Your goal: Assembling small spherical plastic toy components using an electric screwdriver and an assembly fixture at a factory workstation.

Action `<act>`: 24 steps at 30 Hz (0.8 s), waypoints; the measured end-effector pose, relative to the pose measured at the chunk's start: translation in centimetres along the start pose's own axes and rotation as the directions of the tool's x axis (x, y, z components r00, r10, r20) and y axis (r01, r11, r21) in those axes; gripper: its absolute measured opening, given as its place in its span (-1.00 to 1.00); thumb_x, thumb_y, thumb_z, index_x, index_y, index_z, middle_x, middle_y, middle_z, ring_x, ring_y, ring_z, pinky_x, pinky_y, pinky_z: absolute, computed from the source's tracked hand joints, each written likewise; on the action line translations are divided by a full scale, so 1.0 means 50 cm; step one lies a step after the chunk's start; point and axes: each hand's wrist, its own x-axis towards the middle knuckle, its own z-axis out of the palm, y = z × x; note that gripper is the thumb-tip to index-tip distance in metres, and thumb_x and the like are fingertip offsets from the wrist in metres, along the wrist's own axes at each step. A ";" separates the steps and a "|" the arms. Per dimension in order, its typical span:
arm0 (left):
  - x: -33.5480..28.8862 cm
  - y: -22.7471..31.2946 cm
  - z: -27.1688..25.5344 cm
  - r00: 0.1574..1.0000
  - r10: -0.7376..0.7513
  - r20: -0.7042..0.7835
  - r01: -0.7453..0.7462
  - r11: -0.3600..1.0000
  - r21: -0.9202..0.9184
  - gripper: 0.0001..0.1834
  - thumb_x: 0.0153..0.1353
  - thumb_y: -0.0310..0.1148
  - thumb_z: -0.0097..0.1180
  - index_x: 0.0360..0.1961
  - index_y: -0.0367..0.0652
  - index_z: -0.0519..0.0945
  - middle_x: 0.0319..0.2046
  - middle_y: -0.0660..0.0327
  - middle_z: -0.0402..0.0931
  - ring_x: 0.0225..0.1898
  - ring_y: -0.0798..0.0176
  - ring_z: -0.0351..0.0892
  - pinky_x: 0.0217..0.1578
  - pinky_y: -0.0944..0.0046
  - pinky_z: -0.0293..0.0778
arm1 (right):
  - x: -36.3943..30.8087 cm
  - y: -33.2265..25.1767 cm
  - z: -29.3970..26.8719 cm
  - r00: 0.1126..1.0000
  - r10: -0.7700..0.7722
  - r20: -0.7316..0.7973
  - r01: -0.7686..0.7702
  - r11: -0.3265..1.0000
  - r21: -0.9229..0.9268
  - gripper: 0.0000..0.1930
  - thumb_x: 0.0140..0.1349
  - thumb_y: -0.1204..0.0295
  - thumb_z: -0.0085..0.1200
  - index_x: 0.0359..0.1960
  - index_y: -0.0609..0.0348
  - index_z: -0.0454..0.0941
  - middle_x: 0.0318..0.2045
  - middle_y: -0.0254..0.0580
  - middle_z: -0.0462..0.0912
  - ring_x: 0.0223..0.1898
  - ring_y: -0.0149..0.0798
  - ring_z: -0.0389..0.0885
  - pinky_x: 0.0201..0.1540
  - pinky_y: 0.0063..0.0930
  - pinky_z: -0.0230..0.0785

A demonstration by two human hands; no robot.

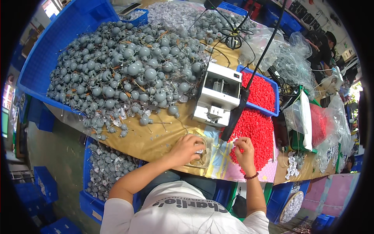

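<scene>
My left hand rests at the table's front edge, over a shallow clear tray. Its fingers are curled, and a small pale piece shows by the fingertips; whether they grip it I cannot tell. To the right, my right hand hovers at the left side of a heap of small red plastic pieces. Thumb and forefinger are pinched together, but anything between them is too small to make out. A white bench machine with an open middle stands just beyond both hands.
Grey ball-shaped parts with wires pile high at the far left, before a large blue bin. Another blue crate of them stands below the table. A blue tray holds more red pieces. A black rod slants beside the machine. A co-worker is at far right.
</scene>
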 end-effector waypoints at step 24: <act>0.313 0.031 -0.464 0.685 0.317 -0.656 -0.142 0.941 0.306 -0.49 0.18 -0.59 0.28 0.17 -0.14 0.46 0.31 0.12 0.44 0.02 0.25 0.64 -0.12 0.34 0.62 | 0.006 -0.113 0.204 0.872 -0.484 0.072 0.489 0.867 -0.090 -0.77 0.05 0.51 0.39 -0.25 0.12 0.64 -0.23 -0.28 0.65 -0.13 -0.13 0.60 -0.08 -0.25 0.43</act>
